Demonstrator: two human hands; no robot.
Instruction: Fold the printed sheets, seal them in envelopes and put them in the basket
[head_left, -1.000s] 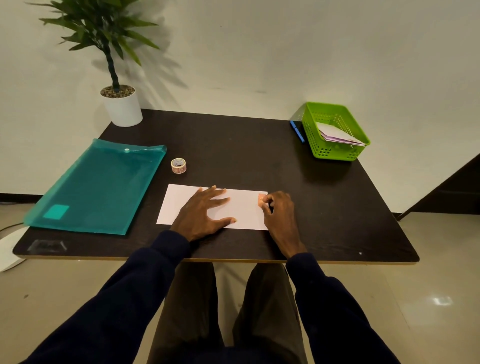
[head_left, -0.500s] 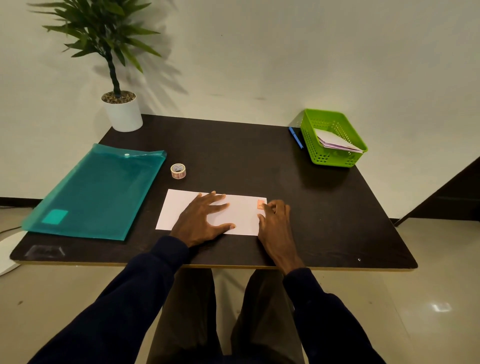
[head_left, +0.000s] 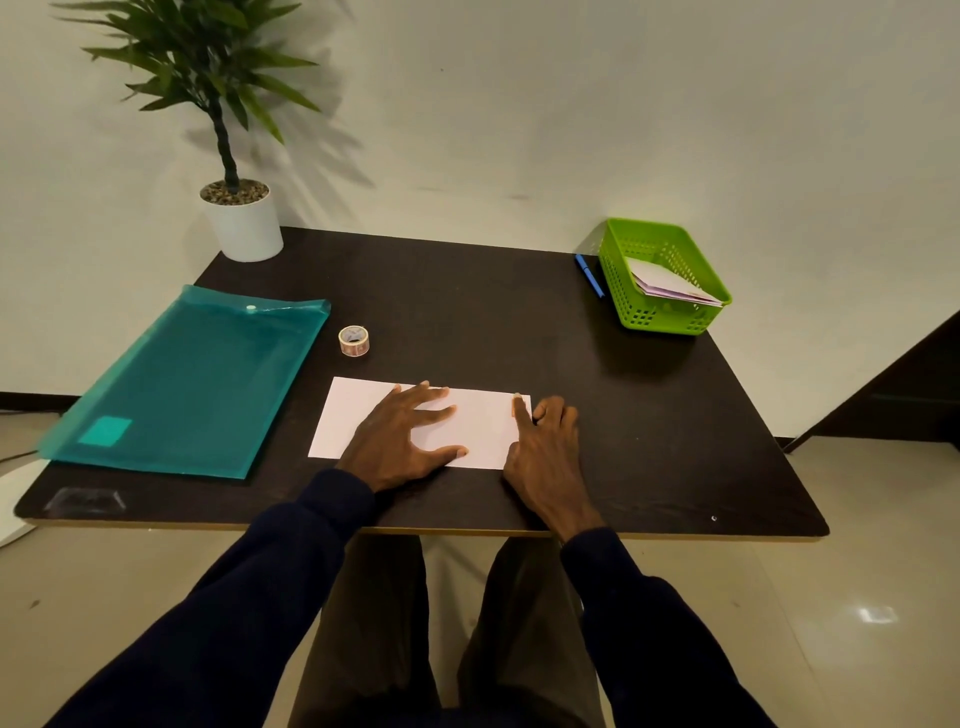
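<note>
White envelope on tabletop: left hand lay flat, right hand pressed its end, grips released. I judged sealing near done; basket pending.

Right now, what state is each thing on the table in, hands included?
envelope, flat, under both hands
left hand, flat, fingers spread, presses envelope
right hand, index finger presses envelope's right end
basket, holds sealed envelopes
folder, closed, lying flat
roll, untouched, apart from envelope
pen, lying beside basket
plant, upright in its pot
</note>
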